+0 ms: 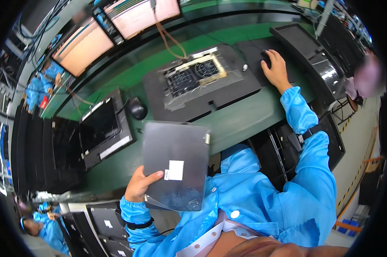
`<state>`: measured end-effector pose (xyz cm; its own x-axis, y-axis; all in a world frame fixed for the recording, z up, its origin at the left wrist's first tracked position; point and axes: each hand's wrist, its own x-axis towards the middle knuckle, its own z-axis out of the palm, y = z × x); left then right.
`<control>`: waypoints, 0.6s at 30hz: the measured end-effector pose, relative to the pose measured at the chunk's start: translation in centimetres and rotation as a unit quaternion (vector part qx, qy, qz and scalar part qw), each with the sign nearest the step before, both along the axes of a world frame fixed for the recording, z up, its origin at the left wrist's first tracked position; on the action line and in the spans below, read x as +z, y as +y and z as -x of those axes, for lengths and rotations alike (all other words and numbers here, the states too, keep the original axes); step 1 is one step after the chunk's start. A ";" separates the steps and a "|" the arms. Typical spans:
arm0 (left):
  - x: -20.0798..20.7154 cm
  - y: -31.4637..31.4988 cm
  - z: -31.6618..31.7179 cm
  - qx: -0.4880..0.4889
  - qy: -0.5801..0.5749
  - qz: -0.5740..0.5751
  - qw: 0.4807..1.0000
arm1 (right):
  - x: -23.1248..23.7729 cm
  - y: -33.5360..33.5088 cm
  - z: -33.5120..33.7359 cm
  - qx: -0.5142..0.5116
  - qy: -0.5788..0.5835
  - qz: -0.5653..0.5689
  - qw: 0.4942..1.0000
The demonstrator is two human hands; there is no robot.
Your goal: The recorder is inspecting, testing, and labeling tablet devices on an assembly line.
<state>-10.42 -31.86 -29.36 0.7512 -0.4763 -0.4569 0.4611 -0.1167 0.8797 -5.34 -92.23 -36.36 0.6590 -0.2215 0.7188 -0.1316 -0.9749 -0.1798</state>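
Note:
My left hand grips the lower left edge of a flat dark-grey tablet-like panel, thumb on its face. Clear film wraps the panel, which bears a white label and a smaller tag; it is held tilted before my chest, over the bench's near edge. Farther right, my right hand curls over a dark mouse, mostly hidden under the fingers, on a black pad. Between the hands lies a dark foam fixture with a taped, light-framed unit set into it.
Two lit monitors stand at the back left. On the left are a second black mouse, a dark screen in a foam holder and stacked black trays. A black tray lies far right. Other people in blue work at the left.

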 end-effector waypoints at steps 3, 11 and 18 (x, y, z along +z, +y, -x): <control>1.6 -4.9 -3.5 -0.143 -0.014 -0.041 0.989 | 0.4 -1.0 -0.8 -0.021 0.007 0.057 0.998; 1.5 -14.9 -11.4 -0.452 -0.120 -0.132 0.874 | 0.4 -2.0 1.1 -0.034 0.079 0.064 0.994; 0.4 -18.1 -11.3 -0.486 -0.244 -0.170 0.822 | 1.6 -0.4 1.2 -0.018 0.032 0.066 0.997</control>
<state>0.86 -49.93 -28.92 0.2255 -0.8669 -0.4445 -0.3939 -0.4984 0.7723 -6.52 -92.61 -34.77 0.6974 -0.1519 0.7004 -0.1740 -0.9839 -0.0401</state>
